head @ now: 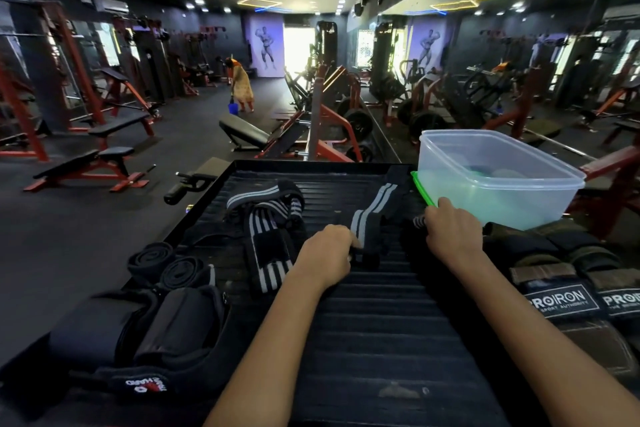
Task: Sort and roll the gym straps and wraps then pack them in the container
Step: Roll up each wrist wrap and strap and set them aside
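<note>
now the left hand [329,255] pinches the near end of a striped wrap [372,210] laid along the table [381,340], while the right hand [450,230] grips another strap end beside the container [498,180]; better to keep the band taut and its edges level while rolling. i count two finished rolls [166,263], one striped heap [266,218] and one container.

A bare strip of ribbed counter [381,315] runs open from 6 o'clock toward centre; rolled straps [166,263] and pads crowd 8 o'clock, branded wraps [561,298] 3 o'clock, a clear container [498,180] blocks 1 o'clock.
</note>
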